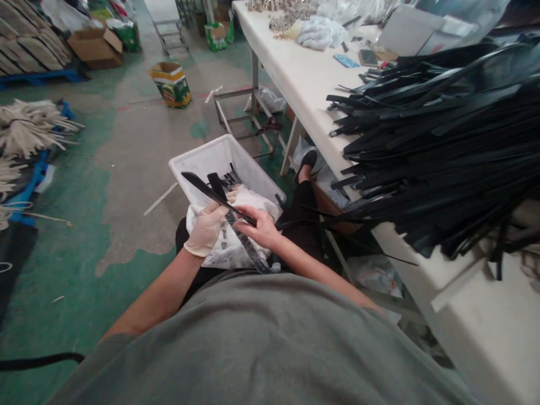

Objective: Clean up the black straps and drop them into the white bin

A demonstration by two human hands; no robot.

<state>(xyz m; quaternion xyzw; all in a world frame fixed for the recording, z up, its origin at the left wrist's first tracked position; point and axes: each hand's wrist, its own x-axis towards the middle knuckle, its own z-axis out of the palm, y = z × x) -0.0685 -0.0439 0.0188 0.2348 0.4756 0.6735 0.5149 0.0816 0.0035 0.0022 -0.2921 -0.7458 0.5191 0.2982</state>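
Note:
My left hand (208,226), in a pale thin glove, is closed around black straps over my lap. My bare right hand (262,229) pinches a long black strap (201,187) that slants from the upper left down past my fingers. A second, glossy dark strap (248,248) runs from my left hand down toward my shirt. Just beyond my hands a white plastic bin (192,167) holds short black pieces. White cloth or bagging (223,247) lies over my lap and the bin's near side. My fingers partly hide where the straps cross.
On my right, a white table (291,62) bears a big heap of black straps (439,129), with white gloves (320,32) farther back. A metal frame (236,121) stands beneath it. Cartons, including a green and yellow box (172,84), and pale bundles (25,126) are on the floor.

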